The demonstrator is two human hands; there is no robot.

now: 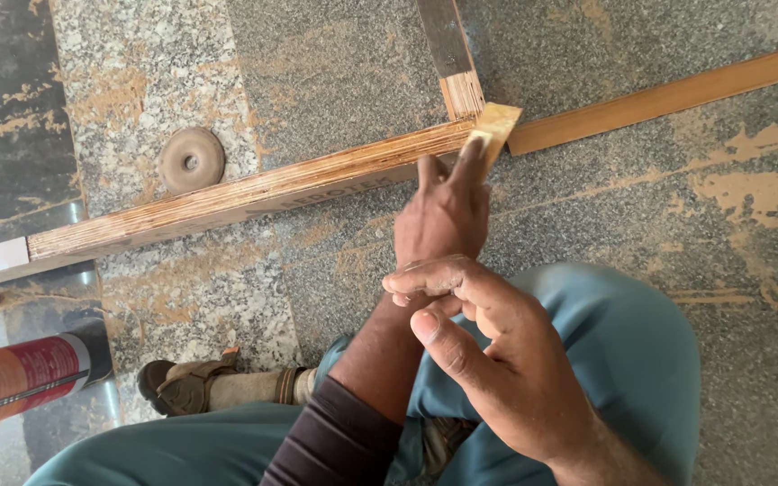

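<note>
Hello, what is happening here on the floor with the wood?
A person sits on a stone floor dusted with sawdust. The left hand presses a small wood piece against the end of a long plywood board, where it meets a second board. The right hand hovers near the knee, holding nothing visible. A round disc lies beyond the board.

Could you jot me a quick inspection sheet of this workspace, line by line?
Surface: speckled granite floor, streaked with sawdust.
Job's things: plywood board on edge; small wooden piece pressed at its corner; wooden strip beyond.
Clutter: round disc; red cylindrical can lying down.
Grippers: left hand holds the small piece; right hand empty, loosely curled.
Cables: nothing seen.
Surroundings: sandalled foot, teal trousers.
</note>
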